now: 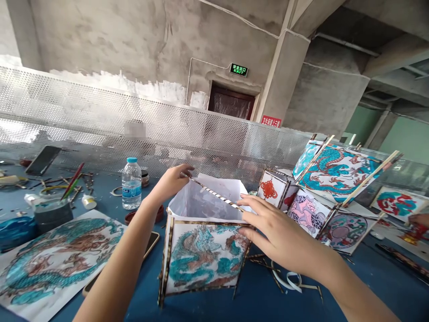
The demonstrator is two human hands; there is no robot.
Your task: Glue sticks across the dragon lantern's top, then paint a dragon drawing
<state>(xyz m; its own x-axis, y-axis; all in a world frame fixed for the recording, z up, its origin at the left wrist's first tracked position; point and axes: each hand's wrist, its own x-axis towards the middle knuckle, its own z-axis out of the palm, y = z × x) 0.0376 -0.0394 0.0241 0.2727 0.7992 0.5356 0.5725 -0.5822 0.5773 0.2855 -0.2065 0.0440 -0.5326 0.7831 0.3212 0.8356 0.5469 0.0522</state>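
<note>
A box-shaped paper lantern (pixel 204 257) with an open top stands upright on the table, its front panel painted with a teal and brown dragon and edged by dark mottled sticks. Across its top runs a thin brown-and-white striped stick (pixel 217 195), slanting from the far left corner to the near right. At the far left end, my left hand (pixel 174 181) pinches the stick, its fingertips partly hidden. My right hand (pixel 271 228) has its fingers around the other end by the lantern's right corner, thumb against the front panel's upper edge.
A water bottle (pixel 132 184), a jar of murky water (pixel 53 213) and a dragon painting (pixel 63 264) lie to the left. A phone (pixel 151 246) lies partly behind my left forearm. Other lanterns (pixel 338 172) stand at right, near another person's hand (pixel 420 222). Loose sticks (pixel 276 279) lie below my right hand.
</note>
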